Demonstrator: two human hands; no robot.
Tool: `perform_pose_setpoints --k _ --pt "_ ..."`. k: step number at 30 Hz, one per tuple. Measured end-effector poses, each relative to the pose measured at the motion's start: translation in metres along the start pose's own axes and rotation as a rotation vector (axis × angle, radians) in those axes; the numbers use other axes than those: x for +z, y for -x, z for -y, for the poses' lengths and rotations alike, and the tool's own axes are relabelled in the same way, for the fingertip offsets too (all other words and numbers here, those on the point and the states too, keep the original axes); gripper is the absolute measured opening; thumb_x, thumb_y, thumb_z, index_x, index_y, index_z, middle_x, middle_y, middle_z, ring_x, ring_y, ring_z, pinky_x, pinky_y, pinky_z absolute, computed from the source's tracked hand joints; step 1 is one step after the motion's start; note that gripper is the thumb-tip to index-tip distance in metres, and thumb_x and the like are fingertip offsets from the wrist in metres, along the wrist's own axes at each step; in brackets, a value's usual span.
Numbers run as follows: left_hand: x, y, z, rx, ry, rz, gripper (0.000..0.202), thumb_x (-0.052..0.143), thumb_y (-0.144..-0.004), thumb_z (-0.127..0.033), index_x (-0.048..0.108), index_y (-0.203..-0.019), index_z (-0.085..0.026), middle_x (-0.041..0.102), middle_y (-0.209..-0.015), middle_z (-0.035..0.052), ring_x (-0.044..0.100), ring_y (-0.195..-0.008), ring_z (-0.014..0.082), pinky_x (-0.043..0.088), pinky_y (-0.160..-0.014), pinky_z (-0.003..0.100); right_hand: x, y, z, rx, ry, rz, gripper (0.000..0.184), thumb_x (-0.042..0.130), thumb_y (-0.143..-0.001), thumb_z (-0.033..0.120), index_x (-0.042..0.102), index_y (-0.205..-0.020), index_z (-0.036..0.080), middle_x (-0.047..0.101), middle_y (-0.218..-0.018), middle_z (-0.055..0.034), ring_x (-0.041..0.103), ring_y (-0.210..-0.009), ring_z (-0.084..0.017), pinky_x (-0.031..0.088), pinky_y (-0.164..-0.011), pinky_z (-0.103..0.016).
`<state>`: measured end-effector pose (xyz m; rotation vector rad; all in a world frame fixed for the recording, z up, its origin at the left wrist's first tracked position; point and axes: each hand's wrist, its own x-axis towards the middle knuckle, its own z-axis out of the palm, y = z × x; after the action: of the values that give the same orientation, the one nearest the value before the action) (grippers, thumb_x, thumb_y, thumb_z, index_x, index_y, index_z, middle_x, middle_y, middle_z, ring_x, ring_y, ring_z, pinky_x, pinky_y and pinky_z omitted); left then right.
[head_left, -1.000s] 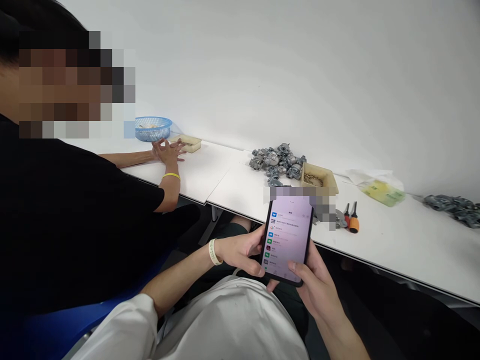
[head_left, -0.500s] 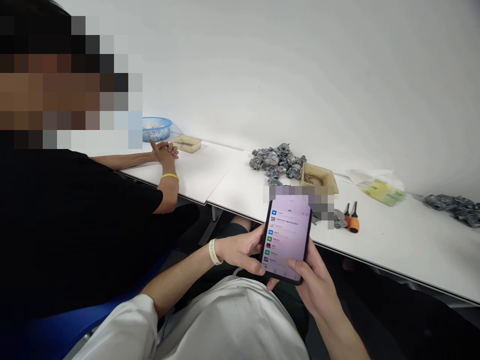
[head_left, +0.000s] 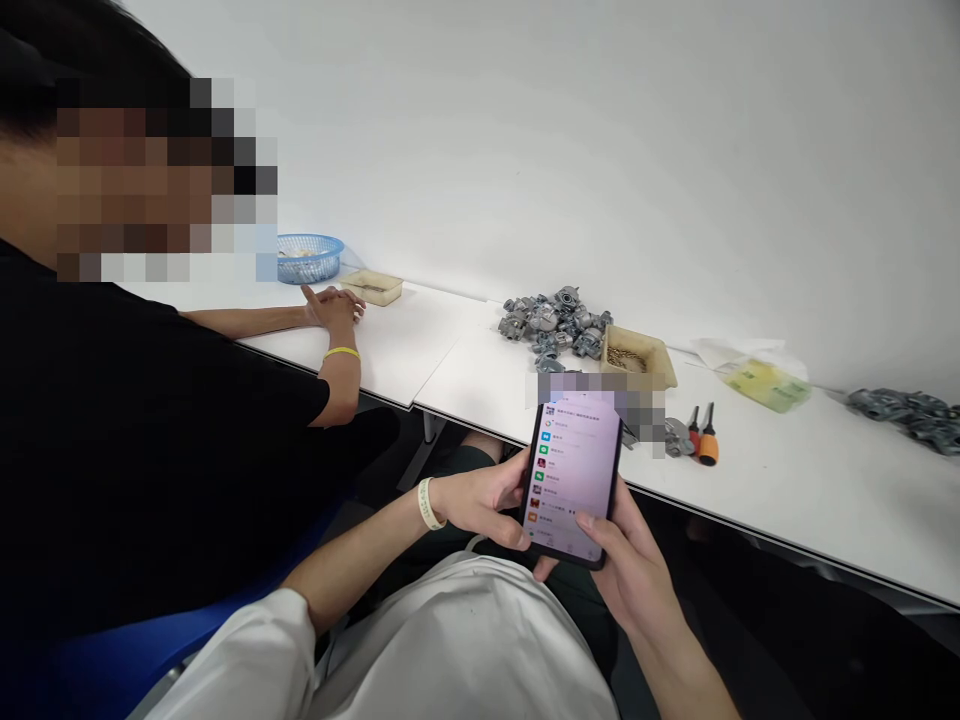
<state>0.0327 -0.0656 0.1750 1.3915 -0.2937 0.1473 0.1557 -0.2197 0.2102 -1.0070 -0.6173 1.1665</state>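
A black-edged smartphone [head_left: 571, 470] is held upright over my lap, its lit screen showing a list with small coloured icons. My left hand [head_left: 484, 502] grips its left side, thumb along the lower left edge. Around the right side closes my right hand [head_left: 630, 550], its thumb on the lower part of the screen. Fingers of both hands are partly hidden behind the phone. Beyond it on the white table lie a pile of grey metal parts [head_left: 551, 318] and a cream tray [head_left: 660, 365] of small brass-coloured pieces.
Two screwdrivers [head_left: 707, 440] lie right of the phone. A plastic bag [head_left: 769, 380] and more metal parts [head_left: 911, 412] sit farther right. At left, a person in a black shirt [head_left: 187, 420] rests both arms on the table, near a blue basket [head_left: 309, 260] and a shallow tray [head_left: 375, 288].
The list on the phone screen has scrolled upward. The person at left has tilted their head and loosened their clasped fingers. My hands keep the same hold.
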Motion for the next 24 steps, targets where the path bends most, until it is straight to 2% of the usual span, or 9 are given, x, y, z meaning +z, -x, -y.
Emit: perform_pose_setpoints --k 2,4,7,10,16,24 --pt "0.0005 0.0006 0.0003 0.009 -0.022 -0.028 0.101 0.075 -0.078 -0.031 0.011 -0.156 -0.032 0.055 -0.132 0.0156 0.068 -0.095 0.0212 0.053 -0.082 0.036 -0.0012 0.0001 -0.0006 0.001 0.002 -0.004 0.081 0.072 -0.083 0.029 0.033 -0.154 0.031 0.071 -0.119 -0.0095 0.067 -0.105 -0.036 0.064 -0.051 -0.043" --pt "0.0008 0.0008 0.0004 0.025 -0.029 -0.031 0.100 0.075 -0.078 -0.030 0.013 -0.156 -0.032 0.054 -0.133 0.0159 0.067 -0.098 0.0219 0.053 -0.083 0.036 -0.0024 0.0000 -0.0012 0.002 0.003 -0.009 0.080 0.072 -0.083 0.029 0.034 -0.154 0.031 0.071 -0.117 -0.0088 0.069 -0.099 -0.034 0.064 -0.051 -0.042" --pt "0.0015 0.0000 -0.0006 0.021 0.009 -0.005 0.101 0.074 -0.079 -0.030 0.010 -0.157 -0.034 0.053 -0.135 0.0169 0.069 -0.086 0.0193 0.053 -0.080 0.037 -0.0030 0.0000 -0.0012 0.010 0.005 -0.008 0.080 0.072 -0.083 0.029 0.034 -0.154 0.030 0.072 -0.115 -0.0088 0.069 -0.096 -0.034 0.064 -0.051 -0.043" --pt "0.0021 -0.0014 -0.0024 0.010 0.029 0.020 0.101 0.074 -0.080 -0.031 0.007 -0.156 -0.035 0.053 -0.134 0.0166 0.068 -0.076 0.0155 0.053 -0.079 0.037 -0.0017 0.0002 -0.0003 0.014 0.006 -0.010 0.081 0.072 -0.083 0.029 0.032 -0.154 0.030 0.071 -0.116 -0.0095 0.068 -0.103 -0.037 0.064 -0.050 -0.044" --pt "0.0018 -0.0016 -0.0032 -0.005 0.019 0.011 0.100 0.073 -0.081 -0.032 0.007 -0.156 -0.034 0.053 -0.135 0.0158 0.067 -0.075 0.0135 0.053 -0.079 0.034 0.0020 0.0006 0.0016 0.006 -0.005 -0.017 0.082 0.072 -0.083 0.028 0.031 -0.154 0.027 0.071 -0.117 -0.0103 0.067 -0.107 -0.038 0.064 -0.050 -0.043" --pt "0.0009 -0.0006 -0.0024 -0.002 -0.005 -0.004 0.101 0.074 -0.079 -0.032 0.009 -0.156 -0.033 0.051 -0.136 0.0170 0.068 -0.088 0.0189 0.054 -0.081 0.037 0.0027 0.0003 0.0029 0.005 -0.006 -0.007 0.081 0.071 -0.084 0.027 0.031 -0.154 0.029 0.071 -0.119 -0.0098 0.068 -0.107 -0.037 0.065 -0.051 -0.043"
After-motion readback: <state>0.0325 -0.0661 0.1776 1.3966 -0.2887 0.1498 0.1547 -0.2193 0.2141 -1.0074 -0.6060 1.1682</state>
